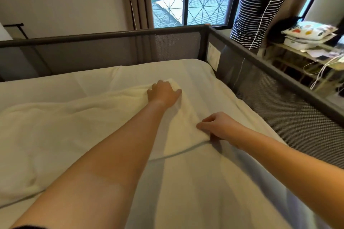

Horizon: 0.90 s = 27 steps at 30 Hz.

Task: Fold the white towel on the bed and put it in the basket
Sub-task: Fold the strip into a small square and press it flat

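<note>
The soft white cotton towel (78, 132) is lying spread across the white-sheeted bed (214, 182), reaching toward its far right corner. The left hand (164, 94) is gripping the towel's far corner; the right hand (219, 126) is pinching its near corner.

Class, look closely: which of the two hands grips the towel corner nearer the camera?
The right hand pinches the white towel at its near corner; the left hand reaches the far corner.

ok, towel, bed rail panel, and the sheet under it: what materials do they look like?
White towel: looks like soft matte terry cotton, with a thick, fuzzy surface and a rolled edge. Bed rail panel: dark woven mesh you can see through, likely synthetic, on a gray fabric-covered frame. Sheet: smooth thin woven fabric, faint sheen, creases.
</note>
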Available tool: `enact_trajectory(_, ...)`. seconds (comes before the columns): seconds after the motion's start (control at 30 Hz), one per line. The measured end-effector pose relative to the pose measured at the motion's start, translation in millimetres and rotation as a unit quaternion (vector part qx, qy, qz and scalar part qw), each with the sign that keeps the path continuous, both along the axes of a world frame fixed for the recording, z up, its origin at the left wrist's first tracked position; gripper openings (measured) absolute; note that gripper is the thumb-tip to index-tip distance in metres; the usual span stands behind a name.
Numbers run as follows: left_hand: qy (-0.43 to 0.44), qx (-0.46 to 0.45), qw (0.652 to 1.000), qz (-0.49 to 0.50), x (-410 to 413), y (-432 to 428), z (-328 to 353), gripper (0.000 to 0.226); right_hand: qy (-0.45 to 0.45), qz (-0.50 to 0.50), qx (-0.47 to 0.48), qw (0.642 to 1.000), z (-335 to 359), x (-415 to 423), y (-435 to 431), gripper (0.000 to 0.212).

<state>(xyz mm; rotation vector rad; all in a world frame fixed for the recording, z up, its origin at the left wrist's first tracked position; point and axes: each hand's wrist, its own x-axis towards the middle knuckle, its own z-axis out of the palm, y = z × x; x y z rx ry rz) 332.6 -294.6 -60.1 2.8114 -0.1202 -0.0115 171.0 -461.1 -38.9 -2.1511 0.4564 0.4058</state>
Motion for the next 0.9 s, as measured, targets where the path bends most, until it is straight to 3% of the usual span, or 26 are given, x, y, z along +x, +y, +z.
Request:
enact_trajectory(0.17, 0.032, -0.003, 0.997, 0.066, 0, -37, -10, 0.079, 0.01, 0.014, 0.0, 1.0, -10, 6, -5, 0.032)
enact_trajectory(0.47, 0.01, -0.011, 0.991, 0.135, -1, -59, -17, 0.089, -0.028, 0.005, 0.047, 0.998, -33, 7, -7, 0.023)
enact_trajectory(0.53, -0.007, -0.011, 0.991, 0.136, 1, -59, -18, 0.078, -0.028, -0.002, 0.066, 0.997, -35, 7, -10, 0.021)
enact_trajectory(0.7, -0.059, -0.047, 0.989, 0.127, 4, -46, -12, 0.019, -0.035, -0.037, 0.127, 0.991, -38, 6, -9, 0.017)
enact_trajectory(0.9, -0.055, -0.148, 0.98, 0.124, 4, -16, 5, 0.027, -0.083, -0.029, 0.141, 0.986, -15, -6, 3, 0.007)
